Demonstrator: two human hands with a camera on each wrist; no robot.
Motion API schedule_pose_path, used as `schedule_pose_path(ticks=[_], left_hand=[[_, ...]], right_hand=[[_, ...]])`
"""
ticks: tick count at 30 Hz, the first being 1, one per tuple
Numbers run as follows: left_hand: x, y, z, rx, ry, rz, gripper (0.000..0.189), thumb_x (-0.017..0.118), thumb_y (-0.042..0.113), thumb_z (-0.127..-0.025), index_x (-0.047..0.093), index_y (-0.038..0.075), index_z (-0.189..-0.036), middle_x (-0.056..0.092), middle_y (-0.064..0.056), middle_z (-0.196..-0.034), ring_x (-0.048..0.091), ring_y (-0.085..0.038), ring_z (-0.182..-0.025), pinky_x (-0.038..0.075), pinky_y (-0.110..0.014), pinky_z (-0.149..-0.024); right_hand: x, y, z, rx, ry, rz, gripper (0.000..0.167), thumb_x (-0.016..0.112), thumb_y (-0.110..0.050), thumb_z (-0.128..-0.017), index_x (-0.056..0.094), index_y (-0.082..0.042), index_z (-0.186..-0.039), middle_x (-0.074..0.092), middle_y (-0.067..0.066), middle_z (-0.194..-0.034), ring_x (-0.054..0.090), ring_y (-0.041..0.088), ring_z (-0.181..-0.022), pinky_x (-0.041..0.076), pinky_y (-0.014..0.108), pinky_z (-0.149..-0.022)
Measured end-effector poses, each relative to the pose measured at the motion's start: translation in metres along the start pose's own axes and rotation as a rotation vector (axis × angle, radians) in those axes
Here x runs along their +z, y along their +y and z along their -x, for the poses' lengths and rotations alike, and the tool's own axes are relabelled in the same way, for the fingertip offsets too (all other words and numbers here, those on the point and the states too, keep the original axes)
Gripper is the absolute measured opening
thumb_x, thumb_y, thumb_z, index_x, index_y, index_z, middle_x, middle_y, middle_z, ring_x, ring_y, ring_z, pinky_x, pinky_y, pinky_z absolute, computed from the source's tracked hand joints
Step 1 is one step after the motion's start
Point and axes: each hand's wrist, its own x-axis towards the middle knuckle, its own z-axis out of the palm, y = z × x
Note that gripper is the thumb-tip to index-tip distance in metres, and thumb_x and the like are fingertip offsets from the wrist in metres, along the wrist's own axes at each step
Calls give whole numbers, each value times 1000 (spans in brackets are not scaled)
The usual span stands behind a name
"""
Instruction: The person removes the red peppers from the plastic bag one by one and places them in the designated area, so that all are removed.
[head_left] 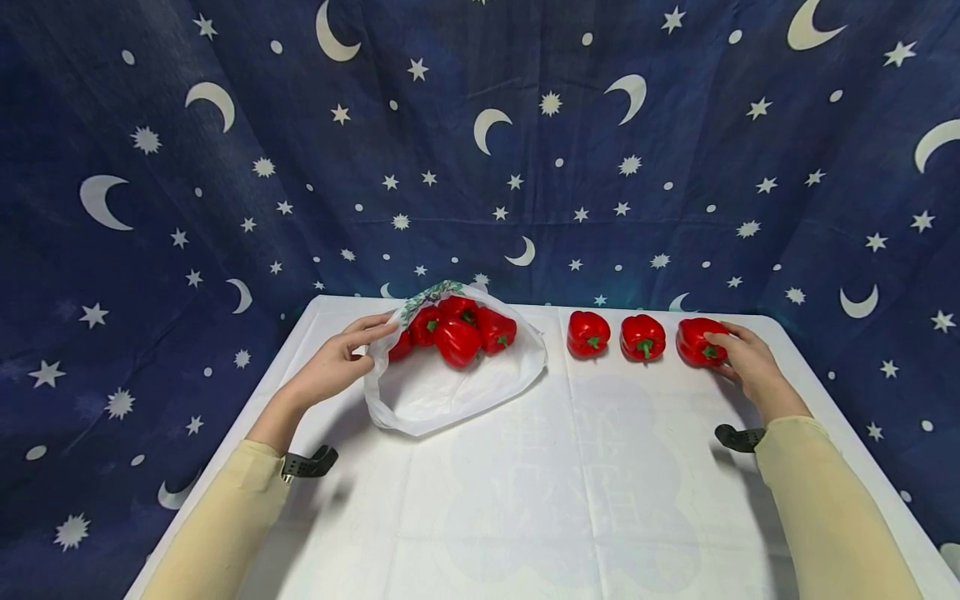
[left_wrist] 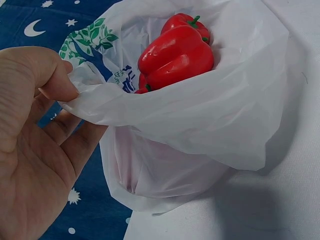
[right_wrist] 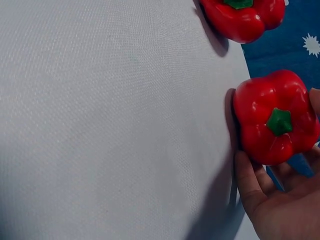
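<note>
My left hand pinches the left rim of a white plastic bag printed with green leaves, thumb on one side and fingers on the other. Several red bell peppers lie inside the bag; the left wrist view shows a glossy red pepper with a green stem in its mouth. At the right end of a row, my right hand holds a red bell pepper between thumb and fingers. In the right wrist view this pepper sits on the white surface, its green stem facing the camera.
Two more red peppers stand left of the held one, a nearer pepper and a farther pepper. All rest on a white-covered table. Behind it hangs a dark blue curtain with moons and stars.
</note>
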Motion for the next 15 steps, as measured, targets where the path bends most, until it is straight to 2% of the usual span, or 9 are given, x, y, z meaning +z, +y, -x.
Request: schedule_pose_path(ticks=[4,7,11,15], left_hand=[[0,0,0,4,-5,-4,64,50,-6,-94,54,23,-151,33,12,-162,32,-18,-146,40,-37,-96],[0,0,0,6,-6,-8,63,50,-5,-94,55,22,-151,33,11,-162,31,-19,-147,40,-33,-97],[-1,0,0,-1,-5,-11,62,50,-5,-94,55,22,-150,33,11,-162,31,-18,-147,40,-30,-99],[-1,0,0,-6,-6,-8,62,50,-4,-95,55,22,-151,33,11,-162,32,-19,-147,40,-35,-102]], right_hand=[[-1,-3,5,11,12,0,85,57,-46,-101,11,-15,-166,14,19,-169,29,39,-146,41,34,-109],[-5,-4,8,10,22,3,83,55,-45,-102,11,-14,-166,14,19,-169,26,42,-148,36,42,-113],[-10,-8,13,-14,56,-14,80,53,-42,-103,13,-12,-166,16,20,-168,28,43,-148,35,45,-113],[-13,-11,17,-60,100,-29,78,53,-41,-102,18,-10,-165,21,20,-167,36,39,-144,39,43,-110]])
